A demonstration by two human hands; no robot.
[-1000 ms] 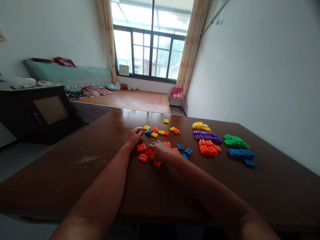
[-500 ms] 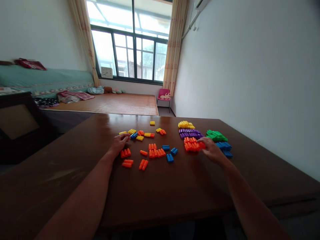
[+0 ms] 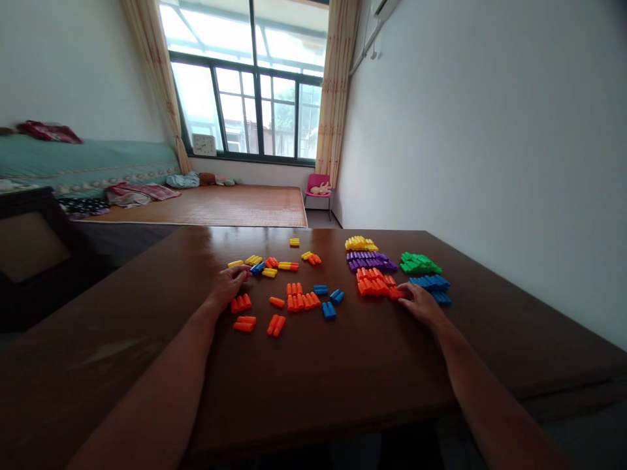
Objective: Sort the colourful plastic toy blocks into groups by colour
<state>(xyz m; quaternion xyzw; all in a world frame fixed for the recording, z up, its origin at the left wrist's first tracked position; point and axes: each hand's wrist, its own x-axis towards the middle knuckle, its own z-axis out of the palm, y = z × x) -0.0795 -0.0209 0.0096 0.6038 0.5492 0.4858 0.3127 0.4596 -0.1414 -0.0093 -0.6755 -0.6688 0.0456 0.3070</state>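
Pinching an orange block (image 3: 394, 294), my right hand (image 3: 420, 304) has the orange pile (image 3: 372, 283) just leftward; whether my left hand (image 3: 229, 286) grips, I cannot tell.

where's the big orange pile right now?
Head view, right of centre on the brown table: the big orange pile lies just in front of the purple pile, with the right hand at its right end.

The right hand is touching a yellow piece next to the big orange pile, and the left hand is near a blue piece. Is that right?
Not quite: the right hand is touching an orange piece, not a yellow one, as the head view shows. It is next to the big orange pile, and the left hand is near a blue piece.
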